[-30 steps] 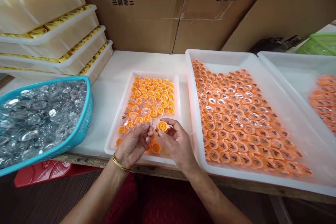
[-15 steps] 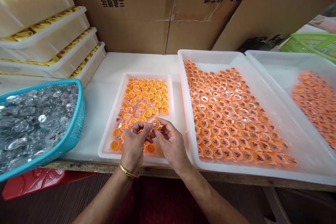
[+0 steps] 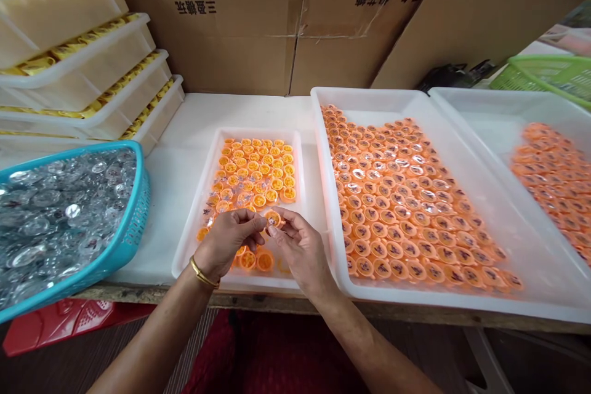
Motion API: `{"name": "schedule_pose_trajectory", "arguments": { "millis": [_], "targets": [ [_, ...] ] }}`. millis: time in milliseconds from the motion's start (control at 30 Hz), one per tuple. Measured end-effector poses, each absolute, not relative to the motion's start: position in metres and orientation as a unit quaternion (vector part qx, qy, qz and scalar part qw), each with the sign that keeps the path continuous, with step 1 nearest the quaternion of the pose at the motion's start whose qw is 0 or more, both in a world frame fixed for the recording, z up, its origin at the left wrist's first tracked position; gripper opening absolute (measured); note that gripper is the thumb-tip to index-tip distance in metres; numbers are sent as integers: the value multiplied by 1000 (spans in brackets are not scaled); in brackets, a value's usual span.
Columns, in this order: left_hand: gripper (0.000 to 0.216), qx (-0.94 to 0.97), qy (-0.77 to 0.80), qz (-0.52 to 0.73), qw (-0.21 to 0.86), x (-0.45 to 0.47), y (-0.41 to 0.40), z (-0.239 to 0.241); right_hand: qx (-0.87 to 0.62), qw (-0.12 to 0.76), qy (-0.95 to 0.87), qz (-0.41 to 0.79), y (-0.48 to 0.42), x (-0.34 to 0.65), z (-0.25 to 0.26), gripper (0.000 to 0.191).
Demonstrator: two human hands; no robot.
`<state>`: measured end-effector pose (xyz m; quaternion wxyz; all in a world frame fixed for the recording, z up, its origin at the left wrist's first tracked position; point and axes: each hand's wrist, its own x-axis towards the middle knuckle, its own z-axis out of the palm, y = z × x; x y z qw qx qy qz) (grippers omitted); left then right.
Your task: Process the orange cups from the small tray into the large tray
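A small round orange cup with a dark printed figure on its top is pinched between the thumb and fingers of my right hand. My left hand is closed, its fingertips pressed together right at the cup's left edge; whether anything is between them is hidden. Both hands are over the near part of a small white tray. Rows of open orange cups with yellow-orange contents stand in it. Clear printed pieces lie loose on several of them.
On the left stands a blue basket heaped with clear plastic pieces, below stacked white trays. Rightward, a large white tray holds rows of orange cups with printed tops; another tray adjoins it. Cardboard boxes rise behind.
My left hand has shifted left and slightly back from the cup, uncovering more cups at the tray's near edge. My right hand keeps the cup in nearly the same spot.
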<state>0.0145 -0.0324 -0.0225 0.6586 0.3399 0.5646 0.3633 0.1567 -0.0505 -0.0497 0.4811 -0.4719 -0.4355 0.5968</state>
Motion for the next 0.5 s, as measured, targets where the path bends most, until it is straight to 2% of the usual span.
{"name": "schedule_pose_trajectory", "arguments": {
  "millis": [267,500],
  "targets": [
    [18,476,623,305,541,16,-25,-12,-475,487,-427,596,-50,155,-51,31],
    [23,504,629,276,524,16,-25,-11,-455,522,-368,621,-48,154,-54,29]
  ]
}}
